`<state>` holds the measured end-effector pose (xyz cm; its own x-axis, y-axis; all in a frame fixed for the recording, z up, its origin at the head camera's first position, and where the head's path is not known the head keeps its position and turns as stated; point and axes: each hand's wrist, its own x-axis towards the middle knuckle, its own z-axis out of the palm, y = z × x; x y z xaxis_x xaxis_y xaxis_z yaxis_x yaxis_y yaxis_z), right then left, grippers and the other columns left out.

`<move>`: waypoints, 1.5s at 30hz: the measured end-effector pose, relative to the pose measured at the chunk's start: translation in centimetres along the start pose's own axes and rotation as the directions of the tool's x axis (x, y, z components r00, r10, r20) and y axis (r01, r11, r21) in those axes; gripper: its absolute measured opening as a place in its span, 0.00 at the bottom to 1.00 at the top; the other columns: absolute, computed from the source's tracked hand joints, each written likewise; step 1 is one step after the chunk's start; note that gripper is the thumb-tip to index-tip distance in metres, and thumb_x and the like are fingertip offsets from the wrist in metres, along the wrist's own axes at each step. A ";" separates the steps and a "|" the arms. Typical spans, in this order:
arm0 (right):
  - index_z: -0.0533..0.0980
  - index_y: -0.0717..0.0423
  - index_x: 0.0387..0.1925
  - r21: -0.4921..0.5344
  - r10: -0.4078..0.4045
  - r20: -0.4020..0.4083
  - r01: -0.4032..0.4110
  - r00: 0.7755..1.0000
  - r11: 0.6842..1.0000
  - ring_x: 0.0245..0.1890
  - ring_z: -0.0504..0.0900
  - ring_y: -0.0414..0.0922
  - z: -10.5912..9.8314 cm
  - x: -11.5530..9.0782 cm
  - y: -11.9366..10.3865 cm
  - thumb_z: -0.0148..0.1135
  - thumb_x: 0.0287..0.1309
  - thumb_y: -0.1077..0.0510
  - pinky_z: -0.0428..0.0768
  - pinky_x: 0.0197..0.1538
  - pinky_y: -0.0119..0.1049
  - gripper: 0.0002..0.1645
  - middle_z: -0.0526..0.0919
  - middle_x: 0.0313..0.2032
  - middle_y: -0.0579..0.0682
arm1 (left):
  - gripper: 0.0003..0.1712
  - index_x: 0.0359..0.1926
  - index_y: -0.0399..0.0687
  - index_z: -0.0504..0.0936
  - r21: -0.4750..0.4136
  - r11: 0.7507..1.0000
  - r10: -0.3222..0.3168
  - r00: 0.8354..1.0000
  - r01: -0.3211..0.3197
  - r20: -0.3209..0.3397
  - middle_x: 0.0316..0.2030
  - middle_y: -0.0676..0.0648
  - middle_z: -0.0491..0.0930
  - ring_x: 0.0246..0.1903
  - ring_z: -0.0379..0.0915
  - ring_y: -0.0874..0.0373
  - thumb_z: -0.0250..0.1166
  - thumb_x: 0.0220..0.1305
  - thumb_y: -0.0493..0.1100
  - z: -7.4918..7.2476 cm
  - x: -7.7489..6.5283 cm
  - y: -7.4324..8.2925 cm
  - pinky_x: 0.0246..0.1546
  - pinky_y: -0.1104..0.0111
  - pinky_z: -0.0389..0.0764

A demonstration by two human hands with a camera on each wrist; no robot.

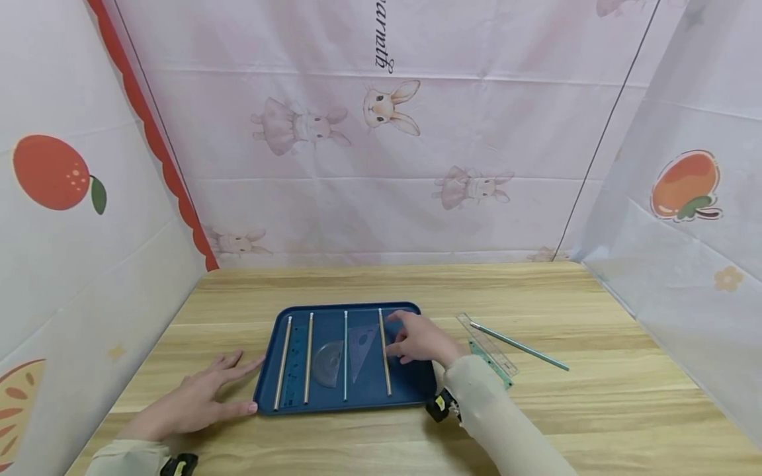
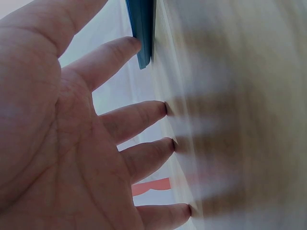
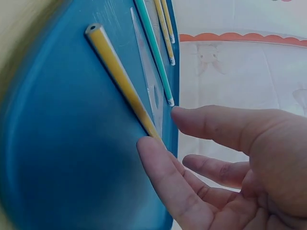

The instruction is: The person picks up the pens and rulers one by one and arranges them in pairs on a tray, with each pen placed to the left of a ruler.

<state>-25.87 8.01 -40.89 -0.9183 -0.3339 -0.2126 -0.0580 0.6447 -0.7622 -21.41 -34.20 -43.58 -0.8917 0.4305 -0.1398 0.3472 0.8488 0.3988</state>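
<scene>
A dark blue tray (image 1: pixel 411 390) lies on the table, holding three yellow pencils, a green pencil (image 1: pixel 345 357), a blue ruler (image 1: pixel 293 367), a clear protractor (image 1: pixel 327 363) and a clear set square (image 1: pixel 360 347). My left hand (image 1: pixel 205 396) has its fingers spread at the tray's left side; in the left wrist view one fingertip (image 2: pixel 132 44) touches the rim, others rest on the table. Over the tray's right part, my right hand (image 1: pixel 419 338) is beside the rightmost yellow pencil (image 3: pixel 120 79). Its thumb and fingers stand apart around that pencil's far end, which is partly hidden behind a finger.
Right of the tray, a clear ruler (image 1: pixel 491 345), a green ruler-like strip (image 1: pixel 491 363) and another green pencil (image 1: pixel 524 347) lie on the wooden table (image 1: pixel 595 423). Printed cloth walls (image 1: pixel 381 218) enclose the back and both sides.
</scene>
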 end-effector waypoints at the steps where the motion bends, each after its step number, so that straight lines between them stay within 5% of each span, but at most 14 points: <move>1: 0.66 0.61 0.77 -0.004 0.002 -0.006 -0.002 1.000 1.000 0.33 0.90 0.46 -0.1 -0.2 0.1 0.72 0.69 0.62 0.92 0.42 0.41 0.40 0.86 0.40 0.56 | 0.50 0.82 0.58 0.67 0.002 1.000 0.002 1.000 -0.002 -0.003 0.79 0.21 0.56 0.75 0.50 0.10 0.70 0.66 0.70 0.0 0.0 0.0 0.53 0.09 0.56; 16: 0.70 0.62 0.75 -0.049 -0.032 -0.094 0.027 0.995 0.998 0.28 0.86 0.45 -1.9 -3.8 1.7 0.74 0.66 0.63 0.89 0.36 0.39 0.39 0.85 0.39 0.53 | 0.50 0.82 0.57 0.67 0.002 1.000 0.020 1.000 -0.020 -0.004 0.79 0.20 0.56 0.74 0.50 0.09 0.70 0.67 0.70 0.0 -0.1 -0.1 0.52 0.09 0.57; 24: 0.75 0.53 0.72 -0.165 -0.006 -0.157 -0.021 0.988 0.986 0.42 0.87 0.43 -2.7 -6.1 2.8 0.77 0.65 0.55 0.87 0.41 0.40 0.36 0.86 0.44 0.49 | 0.50 0.82 0.57 0.67 0.004 1.000 0.031 0.999 -0.031 -0.015 0.79 0.20 0.57 0.73 0.51 0.09 0.71 0.67 0.69 0.0 -0.2 0.0 0.50 0.09 0.58; 31: 0.73 0.58 0.72 -0.094 0.005 -0.136 -0.017 0.991 0.995 0.47 0.88 0.50 -3.5 -7.3 3.9 0.74 0.68 0.57 0.88 0.39 0.40 0.35 0.84 0.49 0.56 | 0.50 0.82 0.57 0.67 0.007 0.999 0.034 0.999 -0.034 -0.015 0.79 0.20 0.57 0.73 0.51 0.09 0.70 0.66 0.70 0.1 -0.2 0.0 0.50 0.09 0.57; 39: 0.73 0.62 0.71 -0.154 -0.069 -0.142 0.047 0.987 0.987 0.47 0.88 0.49 -4.6 -8.7 5.2 0.75 0.66 0.57 0.87 0.49 0.47 0.36 0.84 0.46 0.55 | 0.50 0.82 0.58 0.66 0.007 1.000 0.022 1.000 -0.022 -0.004 0.79 0.21 0.56 0.74 0.50 0.10 0.70 0.67 0.70 0.0 -0.1 -0.1 0.51 0.09 0.57; 45: 0.73 0.64 0.70 -0.177 -0.081 -0.154 0.053 0.985 0.983 0.42 0.85 0.45 -5.4 -9.8 6.1 0.76 0.64 0.58 0.85 0.45 0.43 0.37 0.84 0.43 0.53 | 0.50 0.82 0.58 0.67 0.010 1.000 0.013 1.000 -0.013 -0.005 0.79 0.21 0.56 0.74 0.50 0.10 0.70 0.66 0.70 0.1 -0.1 -0.1 0.51 0.09 0.57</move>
<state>-19.35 18.87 -40.16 -0.9601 -0.2746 -0.0534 -0.1748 0.7380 -0.6518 -21.38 -34.33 -43.69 -0.8887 0.4397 -0.1298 0.3615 0.8462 0.3916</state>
